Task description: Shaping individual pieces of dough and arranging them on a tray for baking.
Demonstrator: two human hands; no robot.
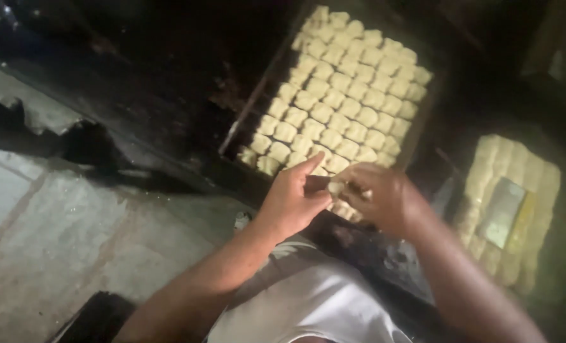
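My left hand (pixel 293 197) and my right hand (pixel 377 194) meet over the near end of a dark baking tray (pixel 235 127). Between their fingertips they pinch one small pale dough piece (pixel 335 187). The tray holds several tight rows of pale, roughly square dough pieces (pixel 343 95) that fill most of it. The near corner of the tray is hidden behind my hands.
A second tray of dough pieces (pixel 480 190) with a flat metal scraper (pixel 502 213) lying on it sits at the right. A grey concrete floor (pixel 47 235) spreads at the left. My white shirt (pixel 308 298) fills the bottom middle. The surroundings are dark.
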